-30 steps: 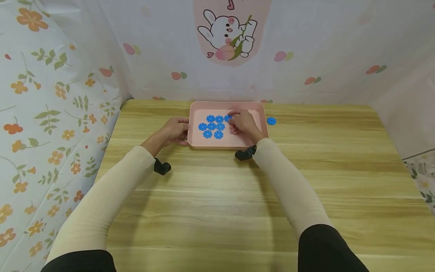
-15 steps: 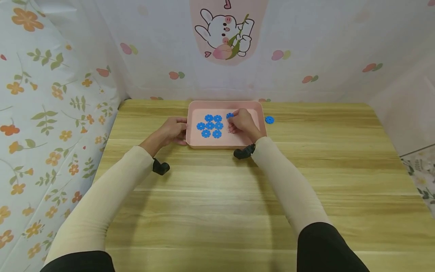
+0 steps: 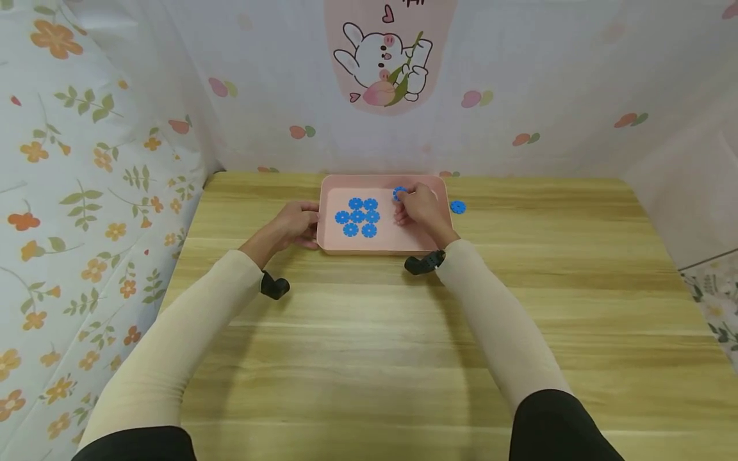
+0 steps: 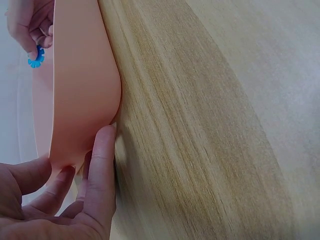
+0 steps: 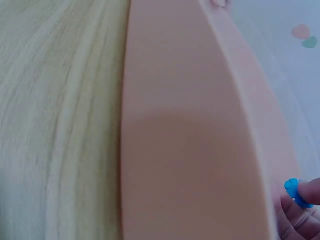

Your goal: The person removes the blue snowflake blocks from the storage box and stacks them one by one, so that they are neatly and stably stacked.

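Your right hand [image 3: 419, 203] pinches a blue disc [image 3: 399, 193] over the pink tray [image 3: 398, 241]; a loose pinch could drop it. Your left hand [image 3: 293, 224], fingers extended, touches the tray's left end; pushing could shove it into the outer disc [image 3: 458, 207].

Tray [image 3: 398, 239], frame centre: plain pink. Notched discs [image 3: 357, 216]: uniformly blue. Tabletop [image 3: 346, 352]: yellow-brown, streaked wood grain. Rear cloth [image 3: 380, 144], top: white, rabbit print [image 3: 369, 61] on a pink panel [image 3: 352, 14]. Left cloth [image 3: 86, 214]: white (orange flowers [image 3: 56, 40], green leaves [image 3: 91, 193]). Sleeves [image 3: 187, 326]: cream, black at lower edge.
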`<state>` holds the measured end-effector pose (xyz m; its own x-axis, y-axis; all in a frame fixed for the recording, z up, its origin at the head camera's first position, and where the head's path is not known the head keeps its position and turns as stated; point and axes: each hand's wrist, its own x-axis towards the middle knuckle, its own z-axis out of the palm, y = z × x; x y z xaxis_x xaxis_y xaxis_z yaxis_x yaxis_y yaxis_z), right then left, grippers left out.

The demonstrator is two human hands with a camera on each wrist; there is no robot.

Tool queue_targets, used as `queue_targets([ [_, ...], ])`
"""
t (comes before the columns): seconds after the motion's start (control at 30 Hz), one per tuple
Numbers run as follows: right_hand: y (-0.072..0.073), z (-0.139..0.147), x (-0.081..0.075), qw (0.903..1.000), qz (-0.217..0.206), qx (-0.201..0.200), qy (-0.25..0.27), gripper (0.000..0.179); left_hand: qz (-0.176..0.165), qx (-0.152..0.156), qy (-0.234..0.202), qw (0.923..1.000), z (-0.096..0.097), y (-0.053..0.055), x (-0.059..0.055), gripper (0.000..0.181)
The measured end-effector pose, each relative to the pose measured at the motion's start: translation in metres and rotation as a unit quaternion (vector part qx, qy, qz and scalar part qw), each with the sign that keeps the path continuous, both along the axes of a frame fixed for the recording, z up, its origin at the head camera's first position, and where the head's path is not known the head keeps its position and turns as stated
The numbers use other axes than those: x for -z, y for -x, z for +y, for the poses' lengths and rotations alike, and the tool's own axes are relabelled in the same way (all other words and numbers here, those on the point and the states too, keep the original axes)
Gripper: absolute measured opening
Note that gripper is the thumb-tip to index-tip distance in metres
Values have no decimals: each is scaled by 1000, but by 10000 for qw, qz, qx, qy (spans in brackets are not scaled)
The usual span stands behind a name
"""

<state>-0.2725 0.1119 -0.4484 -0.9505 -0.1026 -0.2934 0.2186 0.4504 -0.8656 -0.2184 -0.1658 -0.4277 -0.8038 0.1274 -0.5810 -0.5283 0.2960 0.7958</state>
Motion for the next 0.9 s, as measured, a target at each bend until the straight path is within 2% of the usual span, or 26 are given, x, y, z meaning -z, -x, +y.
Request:
queue_targets([
  [0.2,-2,10,-4,9971,745,163,85,22,-33,-12,20,10000,1,-1,3,43],
  [0.3,-2,16,-8,9976,549,169,377,23,-22,-44,32,10000,2,-1,2,43],
  [0.43,-3,25,-15,9972,208,264,675,33,-7,-52,34,10000,1,-1,1,43],
  [0.73,-7,49,-22,9925,366,556,1029,30,37,24,16,10000,1,-2,0,43],
  [0.9,-8,63,-22,9870,325,747,1385,37,49,37,18,10000,1,-2,1,44],
])
